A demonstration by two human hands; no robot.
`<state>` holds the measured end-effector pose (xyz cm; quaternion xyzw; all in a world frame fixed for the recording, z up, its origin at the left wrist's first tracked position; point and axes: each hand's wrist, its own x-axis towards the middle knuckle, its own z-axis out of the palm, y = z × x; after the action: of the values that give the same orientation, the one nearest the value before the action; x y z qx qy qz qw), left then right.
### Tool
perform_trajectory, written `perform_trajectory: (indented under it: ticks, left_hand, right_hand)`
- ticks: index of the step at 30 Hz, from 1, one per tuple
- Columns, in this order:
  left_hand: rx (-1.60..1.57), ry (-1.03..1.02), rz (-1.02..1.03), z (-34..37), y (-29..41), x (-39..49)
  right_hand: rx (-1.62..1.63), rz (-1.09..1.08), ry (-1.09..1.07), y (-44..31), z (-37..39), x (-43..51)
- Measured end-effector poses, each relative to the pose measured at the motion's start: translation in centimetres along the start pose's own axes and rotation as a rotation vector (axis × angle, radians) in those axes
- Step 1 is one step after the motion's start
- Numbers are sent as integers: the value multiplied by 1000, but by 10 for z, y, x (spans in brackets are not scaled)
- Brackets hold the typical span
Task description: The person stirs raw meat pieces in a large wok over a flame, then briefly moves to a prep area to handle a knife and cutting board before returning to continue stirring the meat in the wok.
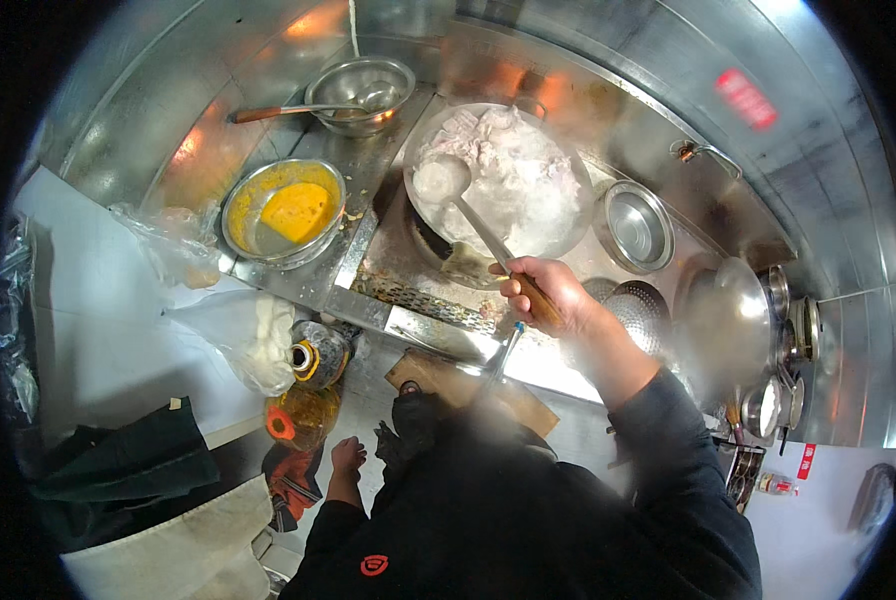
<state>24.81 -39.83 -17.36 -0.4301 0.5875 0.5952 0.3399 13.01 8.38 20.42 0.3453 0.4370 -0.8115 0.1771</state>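
Note:
My right hand (545, 296) grips the wooden handle of a long metal ladle (485, 225). The ladle's bowl rests in a large metal wok (583, 199) of steaming, whitish liquid with pale pieces, perhaps meat, heaped at its back left. The ladle holds some of this liquid. A rag (466, 264) lies at the wok's near edge, just beyond my fingers. Low beside my body is my left hand (349, 454), its fingers curled and nothing seen in them, away from the stove. Steam or a fogged lens blurs parts of the view.
A metal bowl of yellow-orange liquid (298, 210) and a second metal bowl (388, 124) with utensils stand left of the wok. To the right are a round metal pot (635, 225) and a perforated strainer (639, 311). Oil jugs (305, 412) and a plastic bag (249, 330) are at left.

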Motion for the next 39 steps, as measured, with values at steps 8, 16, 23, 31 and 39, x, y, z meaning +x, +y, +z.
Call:
perform_trajectory:
  ticks: [8,16,23,31,39]
  left_hand:
    - [151,-62,26,6,21,11]
    - [142,-74,21,37,41,0]
    - [271,-99,73,50,41,22]
    - [92,-261,4,36,37,66]
    - [506,-205,132,17,28,37]
  right_hand:
    - [424,65,-345,24,-63,-60]
    - [492,-192,-17,36,-86,-208]
    - [2,-275,627,51,-135,-210]
    - [-320,-250,708,98,-220,-109]
    - [-1170,-342,1053,120,-244,-109]
